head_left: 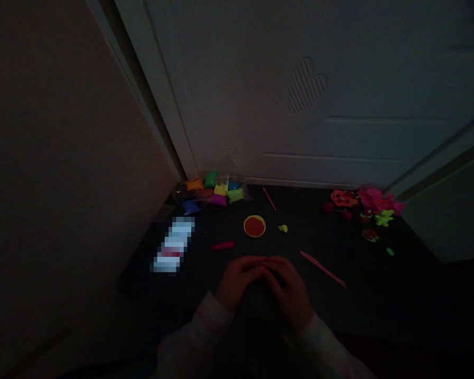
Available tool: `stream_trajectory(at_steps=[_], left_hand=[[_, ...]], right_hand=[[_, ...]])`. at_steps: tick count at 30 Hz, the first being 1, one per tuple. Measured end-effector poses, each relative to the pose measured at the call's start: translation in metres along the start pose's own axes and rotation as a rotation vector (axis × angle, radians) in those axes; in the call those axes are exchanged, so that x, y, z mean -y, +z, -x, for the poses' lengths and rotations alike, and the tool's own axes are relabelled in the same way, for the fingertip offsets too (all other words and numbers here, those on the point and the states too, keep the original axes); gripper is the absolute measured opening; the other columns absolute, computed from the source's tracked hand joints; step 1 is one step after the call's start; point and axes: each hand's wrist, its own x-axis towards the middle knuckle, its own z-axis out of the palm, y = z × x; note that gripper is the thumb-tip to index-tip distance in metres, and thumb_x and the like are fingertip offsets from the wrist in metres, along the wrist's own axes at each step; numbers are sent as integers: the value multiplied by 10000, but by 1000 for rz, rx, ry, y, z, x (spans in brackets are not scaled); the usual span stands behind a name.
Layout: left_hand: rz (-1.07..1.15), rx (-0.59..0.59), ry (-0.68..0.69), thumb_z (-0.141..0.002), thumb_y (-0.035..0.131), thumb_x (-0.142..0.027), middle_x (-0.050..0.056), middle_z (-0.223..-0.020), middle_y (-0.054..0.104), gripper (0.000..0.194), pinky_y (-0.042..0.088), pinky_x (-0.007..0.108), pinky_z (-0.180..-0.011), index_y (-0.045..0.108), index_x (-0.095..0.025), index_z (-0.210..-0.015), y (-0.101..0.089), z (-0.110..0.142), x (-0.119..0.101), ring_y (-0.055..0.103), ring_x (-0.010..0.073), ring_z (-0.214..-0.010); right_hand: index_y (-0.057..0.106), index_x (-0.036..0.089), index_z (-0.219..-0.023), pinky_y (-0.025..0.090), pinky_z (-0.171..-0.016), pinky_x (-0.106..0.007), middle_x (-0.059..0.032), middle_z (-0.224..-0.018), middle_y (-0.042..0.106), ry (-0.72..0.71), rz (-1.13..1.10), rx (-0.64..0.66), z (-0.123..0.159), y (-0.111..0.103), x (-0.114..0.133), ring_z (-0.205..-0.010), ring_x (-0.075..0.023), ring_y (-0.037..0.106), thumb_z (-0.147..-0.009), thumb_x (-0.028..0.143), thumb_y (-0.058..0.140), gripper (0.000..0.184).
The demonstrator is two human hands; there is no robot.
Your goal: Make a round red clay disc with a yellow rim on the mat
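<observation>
My left hand (235, 284) and my right hand (291, 293) meet at the fingertips over the near part of the dark table. Both are closed, thumbs and fingers pressed together around something small. A hint of red shows between the tips, but I cannot make out what it is. Just beyond them lies a flat red clay disc (255, 227) with a yellow rim. A short pinkish-red clay roll (223, 246) rests to its left, and a small yellow clay lump (283, 229) to its right. The pink plastic clay knife (323, 269) lies right of my right hand.
Colourful clay packets (218, 199) are heaped at the back left. A blurred-out bright rectangle (174, 245) lies nearer. A thin pink stick (269, 198) is at the back. Pink flower shapes (373, 201) and a yellow-green figure (384, 218) sit back right. A white panel (260, 105) stands behind.
</observation>
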Motion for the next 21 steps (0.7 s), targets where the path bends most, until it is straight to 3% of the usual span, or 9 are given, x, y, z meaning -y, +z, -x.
stream_trajectory(at_steps=[3, 8, 14, 18, 21], left_hand=[[1, 7, -5, -572, 698, -210, 35, -849, 670, 307, 439, 265, -753, 659, -149, -870, -1, 1, 0, 584, 137, -753], [-33, -66, 65, -662, 634, -298, 32, -674, 649, 243, 443, 267, -695, 660, -116, -822, -3, -1, 3, 560, 115, -632], [-51, -82, 60, -598, 665, -220, 40, -797, 662, 259, 435, 260, -726, 643, -132, -840, -1, -1, 1, 582, 131, -723], [-143, -76, 64, -606, 646, -237, 1, -590, 615, 133, 420, 223, -618, 633, -118, -666, 3, 2, -5, 539, 99, -581], [-160, -106, 73, -661, 591, -325, -32, -473, 538, 209, 371, 202, -484, 567, -129, -596, 6, 3, -6, 460, 71, -444]], right_hand=[[617, 226, -883, 481, -757, -317, -63, -923, 585, 4, 0, -9, 0, 0, -1, -859, -168, 567, -789, 270, 493, 162], [614, 224, -914, 483, -749, -308, -63, -924, 596, 7, -2, 8, -1, -1, 2, -853, -162, 572, -800, 258, 470, 187], [595, 225, -913, 473, -764, -320, -55, -917, 597, 44, -25, 4, -3, -2, 5, -866, -164, 562, -808, 263, 453, 181], [587, 222, -916, 466, -773, -324, -57, -919, 593, 58, -37, 7, -2, -2, 4, -872, -165, 557, -804, 277, 462, 177], [586, 222, -927, 463, -781, -320, -58, -934, 592, 57, -42, 15, -1, -1, 3, -888, -163, 555, -810, 284, 452, 189]])
